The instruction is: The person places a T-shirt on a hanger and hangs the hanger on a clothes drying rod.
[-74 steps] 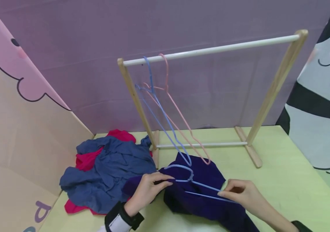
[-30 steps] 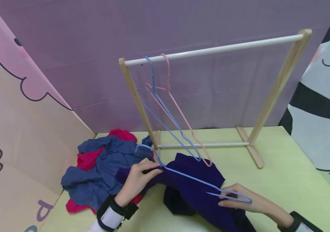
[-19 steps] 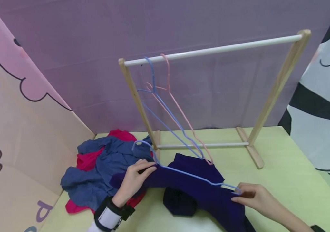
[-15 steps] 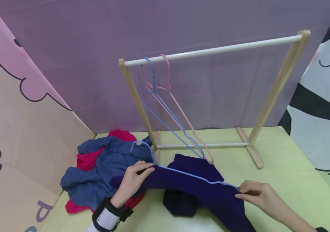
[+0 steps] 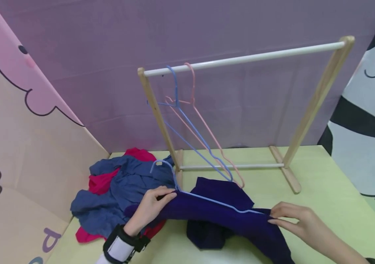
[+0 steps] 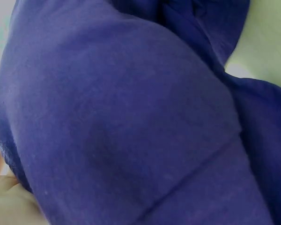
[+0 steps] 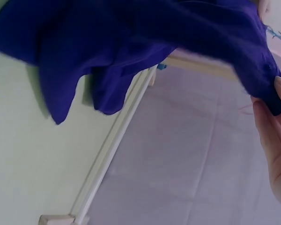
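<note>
A dark purple garment [image 5: 220, 216] is stretched between my two hands, its lower part on the table. One arm of a light blue clothes hanger [image 5: 212, 201] runs along the garment's top edge; its far tip is covered by the cloth, while the hook points up and left. My left hand [image 5: 151, 205] pinches the garment beside the hanger's neck. At the other end, my right hand [image 5: 294, 220] pinches the cloth edge between thumb and fingers. Purple fabric [image 6: 122, 112] fills most of the left wrist view. In the right wrist view, the fingertips hold a cloth edge [image 7: 271, 96].
Behind stands a wooden rack with a white rail [image 5: 250, 58]. A blue hanger [image 5: 176, 88] and a pink hanger [image 5: 193, 88] hang near its left end. A pile of blue clothing [image 5: 128, 183] and red clothing [image 5: 100, 182] lies at left on the pale green table [image 5: 326, 190].
The light blue hanger has swung leftward at its hook, and its right arm has gone under the cloth. My right hand has moved right and changed from the hanger to the cloth edge.
</note>
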`<move>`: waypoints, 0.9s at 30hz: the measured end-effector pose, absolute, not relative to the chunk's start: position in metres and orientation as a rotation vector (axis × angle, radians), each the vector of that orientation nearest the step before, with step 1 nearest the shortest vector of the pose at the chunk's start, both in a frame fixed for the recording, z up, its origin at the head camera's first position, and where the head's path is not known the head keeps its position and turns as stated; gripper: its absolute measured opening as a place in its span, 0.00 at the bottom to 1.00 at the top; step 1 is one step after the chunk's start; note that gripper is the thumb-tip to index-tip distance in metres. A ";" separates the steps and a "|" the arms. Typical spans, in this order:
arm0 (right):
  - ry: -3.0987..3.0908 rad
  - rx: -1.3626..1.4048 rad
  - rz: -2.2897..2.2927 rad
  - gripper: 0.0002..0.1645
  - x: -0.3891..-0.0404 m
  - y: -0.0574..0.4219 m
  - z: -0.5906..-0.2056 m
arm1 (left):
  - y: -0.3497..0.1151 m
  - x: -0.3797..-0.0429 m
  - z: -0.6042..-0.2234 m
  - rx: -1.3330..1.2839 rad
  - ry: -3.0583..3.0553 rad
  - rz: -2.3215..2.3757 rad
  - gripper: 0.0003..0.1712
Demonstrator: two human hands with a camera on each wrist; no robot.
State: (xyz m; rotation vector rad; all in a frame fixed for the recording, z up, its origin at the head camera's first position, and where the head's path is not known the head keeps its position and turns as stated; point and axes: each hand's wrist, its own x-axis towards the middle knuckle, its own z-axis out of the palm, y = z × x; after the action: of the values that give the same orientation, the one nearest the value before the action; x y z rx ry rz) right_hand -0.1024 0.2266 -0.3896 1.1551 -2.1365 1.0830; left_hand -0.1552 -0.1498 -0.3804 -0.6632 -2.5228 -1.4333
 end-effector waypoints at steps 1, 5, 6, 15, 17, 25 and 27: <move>-2.130 1.165 1.085 0.06 -0.102 0.225 -0.388 | -0.148 -0.154 -0.380 -0.673 -2.544 -1.423 0.11; -2.141 1.185 1.114 0.05 -0.104 0.219 -0.384 | -0.140 -0.152 -0.378 -0.735 -2.594 -1.402 0.13; -2.147 1.187 1.127 0.04 -0.104 0.218 -0.384 | -0.138 -0.151 -0.378 -0.745 -2.604 -1.399 0.13; -2.161 1.116 1.355 0.23 -0.109 0.201 -0.396 | -0.115 -0.138 -0.364 -0.720 -2.584 -1.424 0.09; -2.168 1.082 1.407 0.25 -0.108 0.199 -0.400 | -0.113 -0.138 -0.365 -0.672 -2.594 -1.433 0.09; -2.224 1.015 1.199 0.21 -0.102 0.199 -0.405 | -0.115 -0.140 -0.378 -0.827 -2.459 -1.462 0.12; -2.196 1.077 1.228 0.21 -0.102 0.197 -0.406 | -0.111 -0.138 -0.379 -0.939 -2.385 -1.398 0.11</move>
State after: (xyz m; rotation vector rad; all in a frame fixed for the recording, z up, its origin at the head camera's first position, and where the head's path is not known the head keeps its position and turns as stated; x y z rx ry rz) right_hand -0.1021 0.1974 -0.4060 1.0768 -2.1959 1.2275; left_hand -0.1376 -0.1107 -0.3791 -0.9390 -2.3847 -1.3979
